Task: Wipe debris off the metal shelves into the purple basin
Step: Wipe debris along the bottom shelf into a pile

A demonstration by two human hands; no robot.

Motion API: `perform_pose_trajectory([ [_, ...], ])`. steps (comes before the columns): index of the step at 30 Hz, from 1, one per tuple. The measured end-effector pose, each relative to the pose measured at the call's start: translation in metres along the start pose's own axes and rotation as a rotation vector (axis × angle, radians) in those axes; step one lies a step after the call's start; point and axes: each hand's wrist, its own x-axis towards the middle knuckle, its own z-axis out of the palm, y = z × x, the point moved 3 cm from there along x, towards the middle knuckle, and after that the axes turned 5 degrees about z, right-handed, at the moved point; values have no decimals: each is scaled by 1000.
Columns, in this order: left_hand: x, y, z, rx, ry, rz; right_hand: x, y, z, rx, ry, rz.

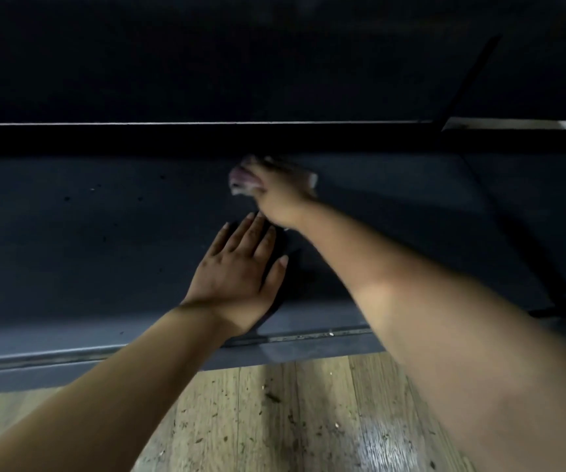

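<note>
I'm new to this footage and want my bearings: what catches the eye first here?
Two bare arms reach over a dark metal shelf. The right hand, blurred, presses a pale cloth far back on it, while the left hand lies flat nearer the front edge. Below, debris speckles the wooden floor.

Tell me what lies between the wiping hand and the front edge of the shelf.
The left hand lies flat on the shelf, directly nearer the front edge than the right hand and its cloth. The purple basin is not in view.
</note>
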Motion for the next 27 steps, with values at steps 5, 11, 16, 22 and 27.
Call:
perform_pose_trajectory([
  [5,-26,-11,-6,10,86,56,-23,4,-8,100,66,45],
  [11,-71,-65,-13,77,85,-51,-74,134,-51,12,214,517],
  [16,-97,-93,-17,112,52,-64,-87,133,-47,-62,209,569],
  [22,-95,-99,-10,157,114,-38,-68,18,-9,-92,230,183],
  [27,-95,-101,-6,164,149,-13,-72,-82,36,-30,171,36],
])
